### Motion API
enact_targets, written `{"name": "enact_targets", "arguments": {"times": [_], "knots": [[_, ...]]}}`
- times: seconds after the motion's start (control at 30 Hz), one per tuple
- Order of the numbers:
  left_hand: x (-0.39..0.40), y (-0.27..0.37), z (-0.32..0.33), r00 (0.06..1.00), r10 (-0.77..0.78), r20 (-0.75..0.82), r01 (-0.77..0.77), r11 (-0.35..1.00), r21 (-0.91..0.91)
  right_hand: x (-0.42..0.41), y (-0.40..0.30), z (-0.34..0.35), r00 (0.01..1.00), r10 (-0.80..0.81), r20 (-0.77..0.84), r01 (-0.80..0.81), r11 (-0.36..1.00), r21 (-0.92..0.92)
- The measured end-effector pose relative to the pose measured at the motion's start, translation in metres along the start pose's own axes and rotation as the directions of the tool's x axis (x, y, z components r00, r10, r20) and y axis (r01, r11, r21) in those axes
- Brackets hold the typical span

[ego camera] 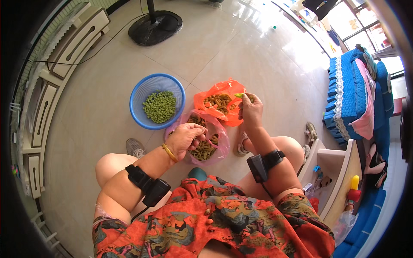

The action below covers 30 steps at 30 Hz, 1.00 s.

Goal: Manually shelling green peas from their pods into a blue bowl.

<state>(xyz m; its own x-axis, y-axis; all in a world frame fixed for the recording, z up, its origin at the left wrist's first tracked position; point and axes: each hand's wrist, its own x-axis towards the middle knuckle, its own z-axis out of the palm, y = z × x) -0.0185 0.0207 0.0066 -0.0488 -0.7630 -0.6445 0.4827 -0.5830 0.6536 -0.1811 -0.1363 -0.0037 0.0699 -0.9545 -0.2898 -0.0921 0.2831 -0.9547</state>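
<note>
My right hand pinches a green bean pod between thumb and fingers, at the right edge of an orange plastic bag holding yellow-brown pods. Over a pink plastic bag is my left hand, its fingers curled and thumb against them; whether something small is inside cannot be seen. That bag holds greenish-brown pods. To the left of both bags, a blue plastic mesh basket contains a heap of shelled green beans.
A black round stand base is on the tiled floor beyond the basket, with a cable running left to a drawer cabinet. My shoes flank the bags. At right are a small open cabinet and a blue-covered seat.
</note>
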Motion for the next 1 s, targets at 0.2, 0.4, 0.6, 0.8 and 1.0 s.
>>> {"name": "enact_targets", "arguments": {"times": [0.2, 0.4, 0.6, 0.8, 1.0], "knots": [[0.001, 0.000, 0.001, 1.000, 0.015, -0.008, -0.015, 1.000, 0.024, 0.006, -0.002, 0.002, 0.998, -0.005, -0.063, 0.015, 0.987, 0.162], [-0.002, 0.002, 0.002, 0.999, 0.023, -0.027, -0.022, 0.999, 0.026, 0.004, -0.002, 0.007, 0.997, 0.054, 0.056, -0.065, 0.974, 0.215], [-0.002, 0.006, 0.005, 0.999, 0.055, 0.001, -0.055, 0.998, -0.032, -0.035, -0.010, 0.029, 0.922, 0.171, 0.347, -0.238, 0.958, 0.160], [-0.003, 0.009, 0.009, 0.993, 0.110, 0.029, -0.110, 0.994, -0.005, -0.056, 0.002, 0.048, 0.860, 0.162, 0.484, -0.168, 0.985, -0.032], [-0.003, 0.005, 0.012, 0.983, 0.181, 0.038, -0.181, 0.983, -0.003, -0.064, 0.016, 0.052, 0.831, 0.158, 0.534, -0.191, 0.982, 0.008]]}}
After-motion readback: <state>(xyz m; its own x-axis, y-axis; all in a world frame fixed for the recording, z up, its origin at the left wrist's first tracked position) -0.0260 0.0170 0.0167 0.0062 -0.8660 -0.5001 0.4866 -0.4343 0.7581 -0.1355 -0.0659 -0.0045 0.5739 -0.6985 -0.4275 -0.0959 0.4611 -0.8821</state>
